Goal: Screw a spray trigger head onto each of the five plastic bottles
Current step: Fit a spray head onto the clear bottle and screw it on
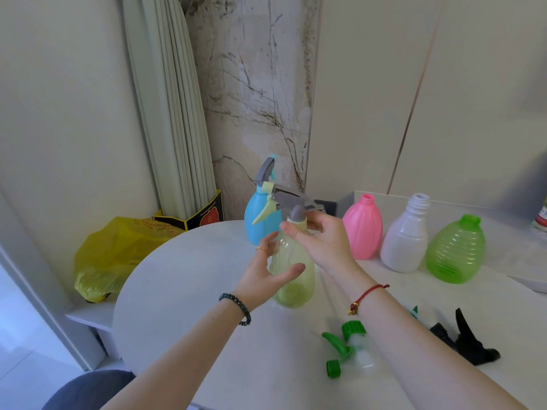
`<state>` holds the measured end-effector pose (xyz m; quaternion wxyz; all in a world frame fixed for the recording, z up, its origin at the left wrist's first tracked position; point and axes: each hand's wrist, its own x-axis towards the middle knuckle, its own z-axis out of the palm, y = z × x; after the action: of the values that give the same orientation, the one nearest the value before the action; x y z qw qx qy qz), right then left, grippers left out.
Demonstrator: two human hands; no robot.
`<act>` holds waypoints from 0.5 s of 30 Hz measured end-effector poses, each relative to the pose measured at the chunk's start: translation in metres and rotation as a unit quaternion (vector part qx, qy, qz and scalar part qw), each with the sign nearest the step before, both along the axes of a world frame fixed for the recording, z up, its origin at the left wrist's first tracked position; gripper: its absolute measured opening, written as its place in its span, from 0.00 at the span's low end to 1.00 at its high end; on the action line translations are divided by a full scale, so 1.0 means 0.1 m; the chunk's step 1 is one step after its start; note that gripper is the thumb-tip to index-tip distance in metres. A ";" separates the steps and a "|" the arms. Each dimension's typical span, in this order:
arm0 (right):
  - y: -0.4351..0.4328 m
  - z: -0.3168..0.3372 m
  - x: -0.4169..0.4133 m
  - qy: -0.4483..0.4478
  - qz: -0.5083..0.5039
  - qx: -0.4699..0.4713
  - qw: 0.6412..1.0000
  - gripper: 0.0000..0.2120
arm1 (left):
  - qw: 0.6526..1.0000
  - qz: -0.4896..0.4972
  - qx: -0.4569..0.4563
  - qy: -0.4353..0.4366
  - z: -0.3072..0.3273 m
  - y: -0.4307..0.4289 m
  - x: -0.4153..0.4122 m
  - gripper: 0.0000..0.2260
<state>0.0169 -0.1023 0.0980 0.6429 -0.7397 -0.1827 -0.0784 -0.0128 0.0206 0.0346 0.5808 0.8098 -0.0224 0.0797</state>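
A pale yellow bottle stands on the round white table. A grey spray head with a yellow trigger sits on its neck. My right hand grips the yellow collar under that head. My left hand wraps around the bottle's body from the left. Behind stands a blue bottle with a grey head fitted. A pink bottle, a white bottle and a green ribbed bottle stand open-necked at the right. A green-and-white spray head and a black spray head lie loose near me.
A yellow plastic bag lies on a low ledge left of the table. Folded curtain and a black-yellow box stand behind it. A dark chair back shows at the lower left. A grey tray edge sits at the far right.
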 end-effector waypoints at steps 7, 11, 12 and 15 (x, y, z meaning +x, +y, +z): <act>-0.27 -0.17 0.01 0.044 0.135 -0.130 0.981 0.32 | 0.997 0.029 -0.071 0.009 -0.08 -0.06 0.02 0.23; -0.46 -0.38 0.09 0.094 0.155 -0.180 0.967 0.43 | 0.998 -0.047 -0.020 0.025 -0.03 0.03 0.13 0.18; -0.46 -0.43 0.11 0.090 0.133 -0.175 0.971 0.42 | 0.998 -0.056 -0.002 0.031 -0.02 0.04 0.15 0.19; -0.35 -0.53 0.20 0.032 0.025 -0.149 0.988 0.38 | 0.998 -0.036 0.027 0.039 -0.02 -0.03 0.25 0.23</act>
<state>0.0367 -0.1373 0.0448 0.5326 -0.8246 -0.1905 -0.0107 0.0119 0.0175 0.0322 0.5621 0.8261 -0.0309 0.0266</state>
